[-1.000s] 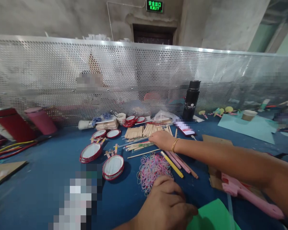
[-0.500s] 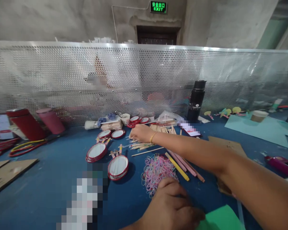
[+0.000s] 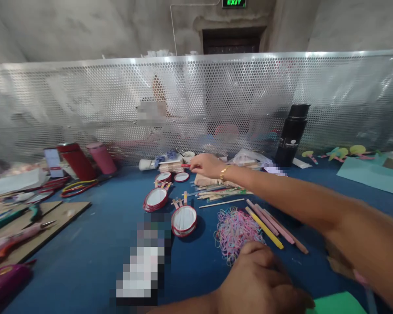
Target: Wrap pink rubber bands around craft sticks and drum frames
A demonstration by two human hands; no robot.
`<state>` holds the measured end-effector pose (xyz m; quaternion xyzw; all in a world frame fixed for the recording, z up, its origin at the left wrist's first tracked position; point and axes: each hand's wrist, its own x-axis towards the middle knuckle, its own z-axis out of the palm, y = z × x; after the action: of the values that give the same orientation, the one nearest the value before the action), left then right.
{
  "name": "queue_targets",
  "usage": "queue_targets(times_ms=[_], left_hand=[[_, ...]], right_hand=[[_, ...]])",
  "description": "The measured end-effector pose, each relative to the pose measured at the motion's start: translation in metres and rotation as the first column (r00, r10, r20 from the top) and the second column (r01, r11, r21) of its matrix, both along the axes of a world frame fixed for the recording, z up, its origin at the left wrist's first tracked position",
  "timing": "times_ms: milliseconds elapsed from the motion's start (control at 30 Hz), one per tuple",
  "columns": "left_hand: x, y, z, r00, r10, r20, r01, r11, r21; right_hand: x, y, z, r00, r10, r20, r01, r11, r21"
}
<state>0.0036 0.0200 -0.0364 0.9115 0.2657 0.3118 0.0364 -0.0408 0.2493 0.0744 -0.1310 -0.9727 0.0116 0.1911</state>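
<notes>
My right hand [image 3: 208, 166], a gold bracelet at its wrist, stretches across to the back of the blue table. Its fingers are pinched on a red-rimmed disc [image 3: 185, 165], seen nearly edge-on. Wooden sticks [image 3: 221, 192] lie below that hand. My left hand [image 3: 265, 279] is low in the view, its fingers curled; anything inside them is hidden. It rests by a heap of coloured rubber bands [image 3: 234, 229] and a green sheet [image 3: 342, 303]. Left of the heap lie stacked red-rimmed discs with white faces [image 3: 184, 218], and another such stack [image 3: 156, 198] sits farther back.
A yellow stick [image 3: 265, 227] and several pinkish ones lie right of the bands. A black bottle [image 3: 291, 137] stands before the perforated metal screen [image 3: 196, 96]. Red [image 3: 77, 161] and pink [image 3: 101, 158] bottles and a board with tools [image 3: 75, 211] are at left.
The view has swung left, so things appear farther right. My right hand has moved from the sticks back to the red-rimmed discs and pinches one. My left hand stays by the rubber bands.
</notes>
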Motion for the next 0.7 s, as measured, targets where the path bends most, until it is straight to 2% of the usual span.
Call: queue_targets(times_ms=[133, 233, 300, 367, 467, 533, 600, 633, 700], left_hand=[[0.0, -0.002, 0.003, 0.999, 0.009, 0.041, -0.008, 1.0, -0.029], [-0.001, -0.005, 0.008, 0.997, -0.002, 0.08, 0.005, 0.999, -0.042], [-0.001, -0.008, 0.015, 0.992, 0.037, 0.121, -0.031, 0.998, -0.048], [-0.003, -0.012, 0.024, 0.982, 0.069, 0.177, -0.06, 0.997, -0.056], [-0.006, -0.014, 0.037, 0.94, 0.161, 0.302, -0.104, 0.975, -0.197], [-0.006, -0.012, 0.042, 0.87, 0.264, 0.417, -0.128, 0.936, -0.327], [-0.005, -0.008, 0.046, 0.779, 0.401, 0.481, -0.158, 0.869, -0.469], [-0.004, -0.006, 0.048, 0.724, 0.47, 0.506, -0.143, 0.819, -0.556], [0.0, -0.002, 0.053, 0.647, 0.587, 0.486, -0.032, 0.658, -0.753]], right_hand=[[0.086, -0.028, 0.015, 0.997, -0.022, -0.075, 0.024, 1.0, 0.016], [0.153, -0.063, 0.014, 0.99, -0.07, -0.125, 0.076, 0.996, 0.047], [0.193, -0.087, 0.011, 0.989, -0.08, -0.127, 0.089, 0.993, 0.072], [0.227, -0.108, 0.008, 0.991, -0.083, -0.101, 0.091, 0.993, 0.079], [0.262, -0.135, 0.006, 0.987, -0.111, -0.117, 0.13, 0.977, 0.169], [0.272, -0.153, 0.006, 0.975, -0.166, -0.146, 0.198, 0.95, 0.243], [0.272, -0.171, 0.004, 0.967, -0.196, -0.163, 0.239, 0.92, 0.311], [0.269, -0.179, 0.001, 0.967, -0.2, -0.161, 0.244, 0.911, 0.331], [0.258, -0.193, -0.008, 0.967, -0.2, -0.157, 0.244, 0.906, 0.347]])
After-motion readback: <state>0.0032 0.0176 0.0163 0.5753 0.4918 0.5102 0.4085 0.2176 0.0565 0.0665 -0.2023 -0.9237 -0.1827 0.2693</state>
